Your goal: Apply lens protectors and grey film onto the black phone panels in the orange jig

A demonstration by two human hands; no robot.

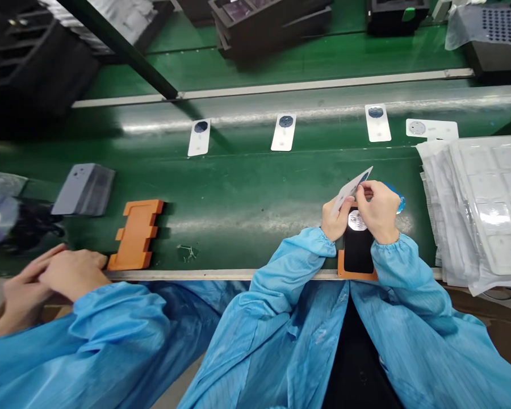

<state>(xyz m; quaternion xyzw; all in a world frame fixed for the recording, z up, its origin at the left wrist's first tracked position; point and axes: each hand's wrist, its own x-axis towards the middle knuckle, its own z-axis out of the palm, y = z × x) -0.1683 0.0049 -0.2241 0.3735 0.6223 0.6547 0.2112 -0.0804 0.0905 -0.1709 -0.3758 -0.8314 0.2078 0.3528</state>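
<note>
My left hand point(336, 220) is closed on a white phone back panel point(348, 192), which is tilted up off the bench. My right hand point(378, 209) pinches at the dark round patch near the panel's upper end; whether a film is between those fingertips is too small to tell. Below both hands, a black phone-shaped piece point(358, 250) with a shiny round disc point(357, 220) lies in an orange fixture point(341, 264) at the bench edge. Something blue and glossy point(401, 204) shows behind my right hand.
Several white panels point(283, 133) lie along the green bench point(247, 210). Stacked plastic trays point(489, 210) stand at right. Further left are another orange fixture point(136, 233), grey panels point(83, 190) and a co-worker's folded hands point(63, 274). A dark post point(123, 51) rises at the back.
</note>
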